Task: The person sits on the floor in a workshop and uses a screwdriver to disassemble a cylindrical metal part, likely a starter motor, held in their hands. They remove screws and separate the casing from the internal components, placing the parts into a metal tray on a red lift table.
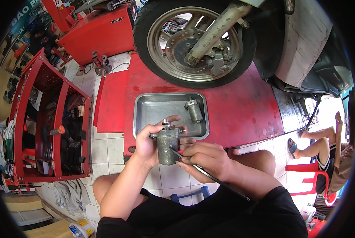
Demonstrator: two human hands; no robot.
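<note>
A workshop floor is laid with pale tiles, and on it a low red platform is set. A motorbike is carried on the platform, its front wheel seen beyond a shallow metal tray. To the left, a red rack is filled with dark items, and a red cabinet is placed farther back. A grey cloth is spread on the floor below the rack. At the right, another person is seated on a red chair.

A grey metal cylinder is held upright near the tray's near edge, its narrow shaft pointed upward. It is gripped by the left hand, with the thumb laid near its collar and the fingers passed behind it. A thin dark tool is pinched like a pen in the right hand. Its tip is brought to the cylinder's side; whether the two are touching cannot be told. Inside the tray, toward its right end, a second, similar cylinder is left lying.
</note>
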